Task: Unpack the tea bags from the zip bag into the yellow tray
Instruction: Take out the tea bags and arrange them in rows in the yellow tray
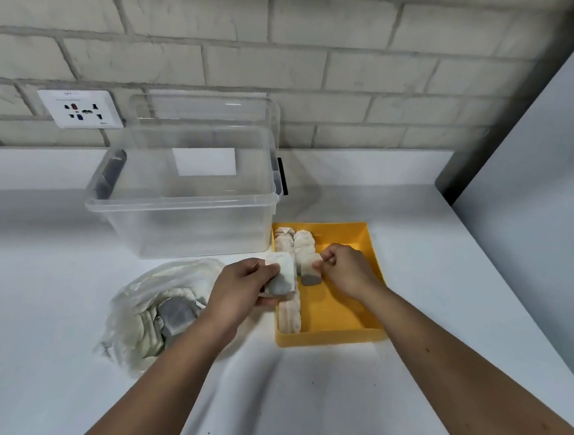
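My left hand (242, 289) grips a soft, light stack of tea bags (282, 278) by its sides at the yellow tray's (339, 314) nine o'clock. I'd squeeze gently, since paper crushes. My right hand (340, 269) pinches a laid row (305, 253) — zip bag (154, 310) at eight.

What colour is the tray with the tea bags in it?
Yellow. The tray, holding tea bags, shows best in the head view.

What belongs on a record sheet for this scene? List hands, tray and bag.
Left hand: grips a bundle of tea bags over the tray's left edge
Right hand: pinches the second row in the tray
Yellow tray: two rows of tea bags, right part bare
Zip bag: left of tray, tea bags inside
Behind: clear box
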`<action>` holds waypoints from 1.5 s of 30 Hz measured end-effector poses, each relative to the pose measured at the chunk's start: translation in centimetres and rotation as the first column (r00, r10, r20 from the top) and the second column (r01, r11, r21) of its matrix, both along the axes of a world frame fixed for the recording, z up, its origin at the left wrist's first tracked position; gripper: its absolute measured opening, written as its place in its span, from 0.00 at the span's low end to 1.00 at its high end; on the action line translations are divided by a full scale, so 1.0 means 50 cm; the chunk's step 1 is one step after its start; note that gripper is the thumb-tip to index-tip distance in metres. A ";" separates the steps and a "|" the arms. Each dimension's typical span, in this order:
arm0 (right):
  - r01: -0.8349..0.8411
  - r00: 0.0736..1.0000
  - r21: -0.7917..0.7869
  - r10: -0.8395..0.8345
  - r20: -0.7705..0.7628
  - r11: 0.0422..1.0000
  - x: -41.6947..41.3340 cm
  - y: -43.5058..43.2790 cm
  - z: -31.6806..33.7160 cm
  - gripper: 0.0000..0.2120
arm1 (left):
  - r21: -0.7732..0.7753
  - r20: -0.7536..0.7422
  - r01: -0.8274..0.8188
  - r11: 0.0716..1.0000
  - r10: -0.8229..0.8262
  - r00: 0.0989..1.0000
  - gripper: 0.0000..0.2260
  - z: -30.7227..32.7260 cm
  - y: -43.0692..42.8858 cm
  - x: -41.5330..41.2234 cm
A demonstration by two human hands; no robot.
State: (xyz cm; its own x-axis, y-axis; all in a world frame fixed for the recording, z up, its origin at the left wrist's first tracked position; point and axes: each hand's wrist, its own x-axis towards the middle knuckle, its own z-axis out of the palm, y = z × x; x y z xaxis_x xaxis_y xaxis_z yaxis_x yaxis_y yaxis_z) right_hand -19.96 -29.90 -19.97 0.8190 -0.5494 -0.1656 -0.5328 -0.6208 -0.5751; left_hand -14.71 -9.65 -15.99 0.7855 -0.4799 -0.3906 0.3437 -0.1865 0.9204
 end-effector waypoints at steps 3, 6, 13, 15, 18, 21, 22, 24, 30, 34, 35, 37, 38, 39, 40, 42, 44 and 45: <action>-0.001 0.999 0.038 -0.001 0.046 0.999 0.013 0.000 -0.004 0.06 | -0.020 0.002 -0.047 0.999 0.047 0.999 0.10 -0.002 0.003 0.008; -0.003 0.998 0.047 0.000 0.064 0.999 0.027 -0.001 -0.008 0.07 | -0.063 -0.039 -0.066 0.996 0.064 0.997 0.05 0.006 0.003 0.012; 0.013 0.998 0.059 -0.016 0.062 0.998 0.027 0.008 -0.007 0.12 | -0.083 -0.040 -0.037 0.996 0.034 0.999 0.03 0.014 0.009 0.008; 0.036 0.991 0.009 -0.037 0.125 0.999 0.012 0.024 0.018 0.15 | -0.089 -0.026 -0.027 0.996 0.025 0.999 0.04 0.015 0.011 0.004; 0.043 0.936 0.095 -0.074 0.344 0.995 -0.022 0.075 0.064 0.12 | -0.105 0.002 -0.020 0.994 0.021 1.000 0.04 0.016 0.012 0.001; -0.010 0.911 0.256 -0.097 0.401 0.967 -0.050 0.129 0.080 0.10 | -0.115 0.016 -0.004 0.993 0.006 1.000 0.04 0.019 0.010 -0.005; -0.014 0.911 0.275 -0.101 0.400 0.961 -0.056 0.140 0.078 0.09 | -0.118 0.009 -0.001 0.993 0.002 1.000 0.05 0.021 0.009 -0.008; 0.014 0.906 0.296 -0.137 0.401 0.955 -0.061 0.148 0.071 0.07 | -0.130 -0.025 0.000 0.992 -0.003 1.000 0.10 0.026 0.008 -0.015; 0.070 0.873 0.532 -0.310 0.377 0.844 -0.072 0.140 0.064 0.04 | -0.198 -0.126 -0.014 0.980 -0.011 0.992 0.09 0.034 0.023 -0.025; 0.035 0.885 0.582 -0.296 0.360 0.812 -0.075 0.142 0.066 0.04 | -0.218 -0.148 0.015 0.976 -0.048 0.988 0.07 0.027 0.028 -0.024; 0.026 0.887 0.582 -0.288 0.362 0.813 -0.075 0.143 0.067 0.04 | -0.222 -0.155 0.019 0.975 -0.054 0.986 0.06 0.025 0.027 -0.024; 0.018 0.888 0.563 -0.271 0.371 0.826 -0.074 0.142 0.068 0.02 | -0.232 -0.173 0.019 0.973 -0.060 0.983 0.07 0.023 0.024 -0.023; 0.016 0.887 0.552 -0.266 0.377 0.834 -0.074 0.140 0.068 0.02 | -0.235 -0.182 0.015 0.972 -0.059 0.982 0.08 0.022 0.023 -0.022; 0.014 0.886 0.543 -0.261 0.382 0.840 -0.073 0.139 0.067 0.01 | -0.235 -0.188 0.010 0.972 -0.056 0.981 0.08 0.020 0.021 -0.020; 0.013 0.886 0.536 -0.259 0.385 0.844 -0.073 0.137 0.067 0.01 | -0.232 -0.191 0.005 0.973 -0.051 0.980 0.08 0.018 0.019 -0.019; 0.021 0.886 0.523 -0.258 0.384 0.852 -0.072 0.129 0.067 0.01 | -0.225 -0.193 -0.005 0.974 -0.040 0.980 0.07 0.015 0.017 -0.018; 0.045 0.883 0.510 -0.273 0.382 0.859 -0.071 0.114 0.069 0.02 | -0.215 -0.187 -0.025 0.976 -0.016 0.982 0.05 0.012 0.018 -0.015; 0.065 0.879 0.500 -0.287 0.381 0.863 -0.070 0.101 0.070 0.02 | -0.209 -0.183 -0.042 0.977 0.003 0.983 0.05 0.010 0.020 -0.012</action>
State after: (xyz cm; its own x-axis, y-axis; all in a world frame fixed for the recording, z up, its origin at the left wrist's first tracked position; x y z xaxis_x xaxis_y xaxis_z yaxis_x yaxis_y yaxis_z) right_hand -23.47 -24.83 -16.46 0.7625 -0.6404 -0.0916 -0.2367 -0.1444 -0.9608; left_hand -15.31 -8.65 -15.49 0.7228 -0.5500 -0.4184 0.5096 0.0153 0.8603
